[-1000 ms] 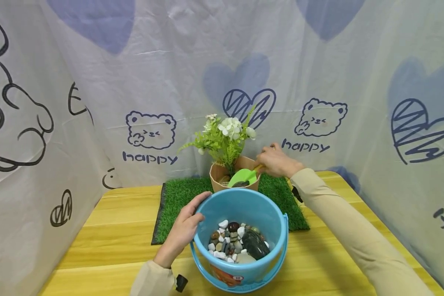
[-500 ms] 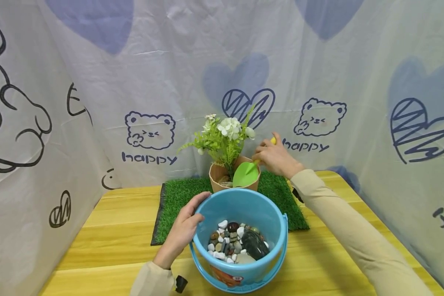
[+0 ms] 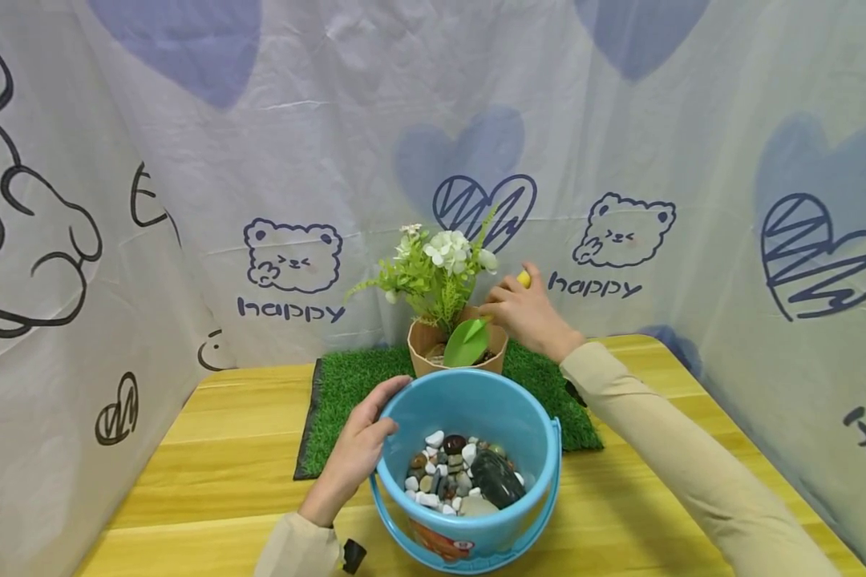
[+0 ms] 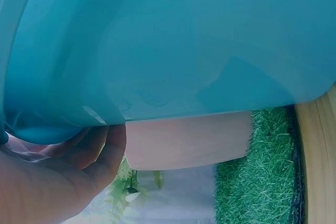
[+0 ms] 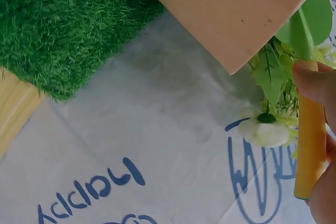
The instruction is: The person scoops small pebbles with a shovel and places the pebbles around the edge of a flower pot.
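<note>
My left hand (image 3: 358,441) grips the rim of a blue bucket (image 3: 544,481) on its left side; the left wrist view shows its fingers against the bucket wall. White, brown and grey pebbles (image 3: 440,473) and a larger dark stone (image 3: 496,478) lie in the bucket. Behind it stands a tan flowerpot (image 3: 420,353) holding a leafy plant with white flowers (image 3: 449,250). My right hand (image 3: 530,314) holds a toy shovel by its yellow handle (image 5: 310,135). The shovel's green blade (image 3: 466,343) is inside the pot, tilted downward, with some stones beside it.
Green artificial turf (image 3: 361,365) lies under the pot on a yellow wooden table (image 3: 238,449). A white curtain (image 3: 375,96) printed with hearts and bears hangs behind and on both sides. The bucket's handle (image 3: 469,565) is folded down at the front.
The shovel blade, which bore a dark stone a second ago, has tipped over inside the pot, and its stone is off it. It then shifted slightly left with my right hand. My left hand stayed put.
</note>
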`<move>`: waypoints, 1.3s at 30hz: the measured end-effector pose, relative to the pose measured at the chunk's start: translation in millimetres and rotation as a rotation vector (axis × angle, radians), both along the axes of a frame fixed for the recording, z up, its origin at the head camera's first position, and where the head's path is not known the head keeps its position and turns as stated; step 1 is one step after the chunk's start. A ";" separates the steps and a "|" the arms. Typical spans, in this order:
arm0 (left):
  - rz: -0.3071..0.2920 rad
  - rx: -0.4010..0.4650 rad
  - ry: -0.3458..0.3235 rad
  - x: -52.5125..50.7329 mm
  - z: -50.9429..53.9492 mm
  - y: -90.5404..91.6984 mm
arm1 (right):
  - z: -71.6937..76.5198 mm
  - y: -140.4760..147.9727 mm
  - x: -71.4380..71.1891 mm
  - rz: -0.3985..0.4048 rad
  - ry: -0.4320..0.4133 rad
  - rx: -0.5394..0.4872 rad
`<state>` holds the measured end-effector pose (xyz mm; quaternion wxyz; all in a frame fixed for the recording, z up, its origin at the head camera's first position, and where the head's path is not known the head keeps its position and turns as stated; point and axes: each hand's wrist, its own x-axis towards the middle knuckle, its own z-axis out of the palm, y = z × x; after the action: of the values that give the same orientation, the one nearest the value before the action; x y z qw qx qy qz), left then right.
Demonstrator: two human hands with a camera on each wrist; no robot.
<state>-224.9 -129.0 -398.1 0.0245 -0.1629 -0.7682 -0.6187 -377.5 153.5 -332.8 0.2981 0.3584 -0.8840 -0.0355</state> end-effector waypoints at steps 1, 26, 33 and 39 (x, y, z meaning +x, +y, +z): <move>0.001 -0.001 0.001 0.0 0.0 0.0 | 0.1 -1.0 0.2 0.008 0.004 0.004; 0.005 0.007 -0.006 -0.1 -0.1 0.1 | -1.9 33.2 -0.2 0.050 -0.015 -0.077; 0.001 0.012 -0.004 -0.3 -0.1 -0.2 | -3.8 34.3 1.0 0.043 -0.009 -0.116; -0.001 0.026 -0.013 0.3 -0.4 -0.4 | -6.1 33.7 1.5 0.026 -0.024 -0.120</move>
<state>-224.6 -129.5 -398.5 0.0211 -0.1588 -0.7602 -0.6296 -376.0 187.3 -338.9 0.3087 0.3520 -0.8833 0.0257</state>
